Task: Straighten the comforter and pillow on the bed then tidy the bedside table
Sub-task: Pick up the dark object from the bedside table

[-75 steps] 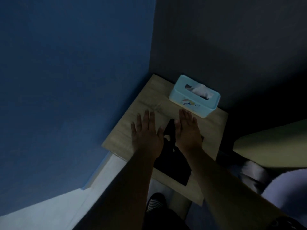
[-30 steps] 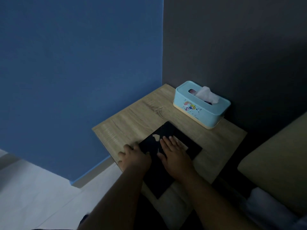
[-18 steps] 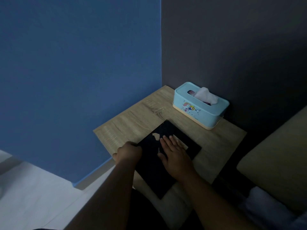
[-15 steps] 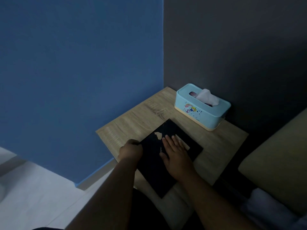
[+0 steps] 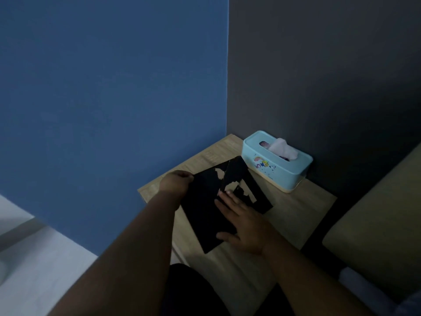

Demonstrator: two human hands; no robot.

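A black book with a torn, peeling cover [image 5: 205,208] lies on the wooden bedside table [image 5: 293,215]. My left hand [image 5: 175,183] grips the cover's left edge and lifts it, so the cover stands tilted up. My right hand [image 5: 241,220] lies flat with straight fingers on the book's right part, pressing it down. A light blue tissue box [image 5: 275,163] with a tissue sticking out stands at the table's far right corner, against the dark wall.
A blue wall [image 5: 114,99] is on the left and a dark grey wall [image 5: 319,76] behind the table. The tan bed headboard [image 5: 376,220] borders the table on the right, with pale bedding [image 5: 364,286] below. Light floor [image 5: 34,270] lies at the lower left.
My left hand has taken the book's left edge and raised the cover off the table. My right hand stays flat on the book. The view has shifted slightly.
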